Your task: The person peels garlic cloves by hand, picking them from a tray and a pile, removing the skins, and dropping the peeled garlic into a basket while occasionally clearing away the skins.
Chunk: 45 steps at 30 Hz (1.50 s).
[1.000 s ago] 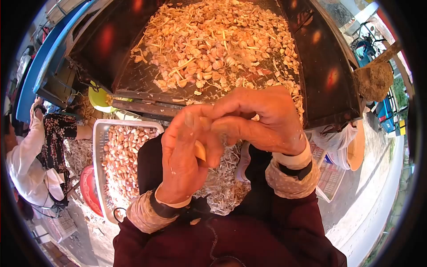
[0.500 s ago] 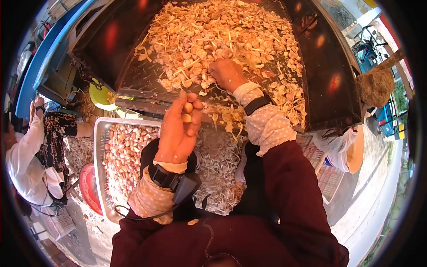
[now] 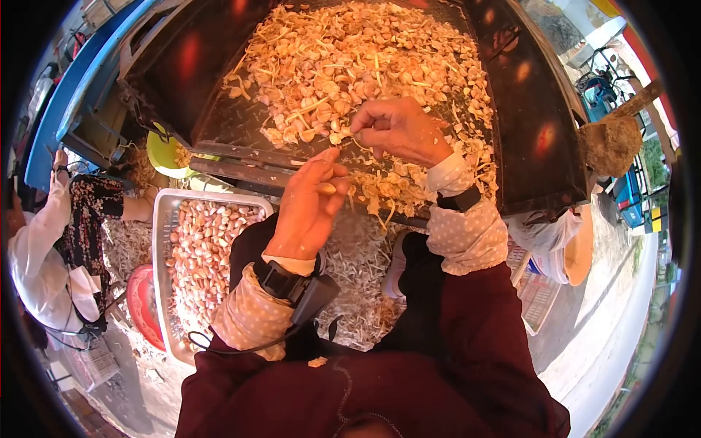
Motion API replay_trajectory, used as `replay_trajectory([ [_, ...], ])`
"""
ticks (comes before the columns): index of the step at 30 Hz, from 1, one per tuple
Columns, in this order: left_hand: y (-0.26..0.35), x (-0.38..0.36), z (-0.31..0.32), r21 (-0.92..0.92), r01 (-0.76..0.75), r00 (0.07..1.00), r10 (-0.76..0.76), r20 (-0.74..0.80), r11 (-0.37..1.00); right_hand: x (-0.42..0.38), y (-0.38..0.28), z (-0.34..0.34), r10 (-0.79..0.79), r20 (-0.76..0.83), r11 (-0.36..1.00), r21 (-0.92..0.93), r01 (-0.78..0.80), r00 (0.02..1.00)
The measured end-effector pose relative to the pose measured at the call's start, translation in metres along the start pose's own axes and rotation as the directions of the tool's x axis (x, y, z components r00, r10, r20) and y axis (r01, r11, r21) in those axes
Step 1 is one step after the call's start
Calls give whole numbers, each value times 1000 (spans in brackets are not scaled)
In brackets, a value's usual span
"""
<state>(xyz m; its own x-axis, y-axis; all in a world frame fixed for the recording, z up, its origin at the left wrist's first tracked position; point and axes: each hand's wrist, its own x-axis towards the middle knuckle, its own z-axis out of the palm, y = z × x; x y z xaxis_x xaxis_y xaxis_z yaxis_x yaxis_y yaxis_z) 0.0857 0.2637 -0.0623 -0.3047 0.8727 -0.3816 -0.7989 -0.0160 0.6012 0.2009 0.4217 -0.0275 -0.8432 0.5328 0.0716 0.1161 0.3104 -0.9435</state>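
At the far left of the dark tray (image 3: 542,150), a co-worker in a white top (image 3: 44,252) sits beside a red basin (image 3: 142,306). Closer to the tray's left near corner are a lime-green bowl (image 3: 158,153) and a white crate (image 3: 160,255) filled with loose garlic cloves (image 3: 208,252). The left hand (image 3: 299,215) is at the tray's near edge, half curled, with a pale clove (image 3: 326,188) held against its fingers. Pale husk scraps (image 3: 358,299) cover the ground in front of the tray, between the person's legs. Inside the tray spreads the pile of garlic (image 3: 376,62), cloves mixed with skins and stalks. The right hand (image 3: 404,133) is over the near part of the tray, fingers bent in toward the thumb; I cannot tell whether they grip anything. Right of the tray are a rough brown lump (image 3: 610,150) and, lower, a clear plastic bag (image 3: 551,232) next to an orange basin (image 3: 581,252).
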Motion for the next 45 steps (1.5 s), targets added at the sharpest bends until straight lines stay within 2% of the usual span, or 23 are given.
replay_trajectory([
  [1,0,-1,2,-4,22,1000,-22,2,1000,-5,-10,9,0,-2,1000,0,0,1000],
  [3,-3,2,-11,-35,14,999,-13,41,999,-12,-23,22,-215,258,916,-281,286,942],
  [4,-4,3,-16,-66,8,996,-2,86,998,-15,-29,22,-215,259,916,-281,286,942],
  [6,-5,-1,-12,-44,-19,994,23,103,999,-16,-36,21,-169,182,964,-173,201,969],
  [8,-1,-4,-8,-18,-42,992,44,122,999,-10,-28,16,-151,172,968,-175,181,973],
  [10,4,-2,-7,0,-45,997,45,59,999,4,-4,5,-131,159,971,-179,159,978],
  [12,5,-1,-8,-45,-23,997,26,67,999,20,36,-8,115,-93,990,-76,-122,989],
  [13,6,0,-9,-89,-4,997,11,75,996,24,40,-6,113,-93,990,-78,-120,989],
  [15,5,5,-17,-163,6,994,13,112,987,32,50,10,253,-201,895,-323,-308,946],
  [16,4,7,-20,-234,17,987,21,159,972,35,61,17,252,-201,896,-321,-307,946],
  [18,5,8,-24,-262,1,989,37,140,965,40,77,29,-115,-253,650,-750,-120,961],
  [20,7,7,-25,-295,-20,991,58,119,955,44,81,29,-77,-256,655,-742,-145,963],
  [23,8,5,-23,-202,-35,999,42,29,979,41,81,25,-120,-254,624,-772,-126,960],
  [26,7,4,-19,-100,-68,998,65,-27,993,30,70,12,-177,-183,647,-762,-26,967],
  [29,4,4,-21,-49,-65,997,63,-40,997,20,63,2,-106,-186,629,-774,-79,977],
  [31,4,6,-27,-102,-44,998,48,36,994,21,66,-3,-169,-312,551,-816,-172,935],
  [32,2,6,-27,-102,-45,998,49,38,994,23,67,-3,-171,-313,550,-817,-173,934],
  [34,-1,4,-25,-34,-11,999,12,36,999,30,60,6,-46,-252,915,-398,-60,967],
  [35,-1,3,-23,-30,-14,999,15,35,999,37,60,12,-49,-253,917,-395,-56,966],
  [37,-1,2,-20,-34,2,1000,-2,16,999,48,69,22,-441,-25,660,-686,306,897],
  [38,-2,2,-20,-32,3,1000,-2,12,999,50,73,24,-441,-26,663,-683,306,897],
  [41,-1,2,-22,-35,-26,999,27,34,999,55,74,32,-189,48,620,-769,157,981],
  [45,-2,3,-20,-12,-31,999,31,9,999,51,89,21,-287,-20,612,-773,167,958],
])
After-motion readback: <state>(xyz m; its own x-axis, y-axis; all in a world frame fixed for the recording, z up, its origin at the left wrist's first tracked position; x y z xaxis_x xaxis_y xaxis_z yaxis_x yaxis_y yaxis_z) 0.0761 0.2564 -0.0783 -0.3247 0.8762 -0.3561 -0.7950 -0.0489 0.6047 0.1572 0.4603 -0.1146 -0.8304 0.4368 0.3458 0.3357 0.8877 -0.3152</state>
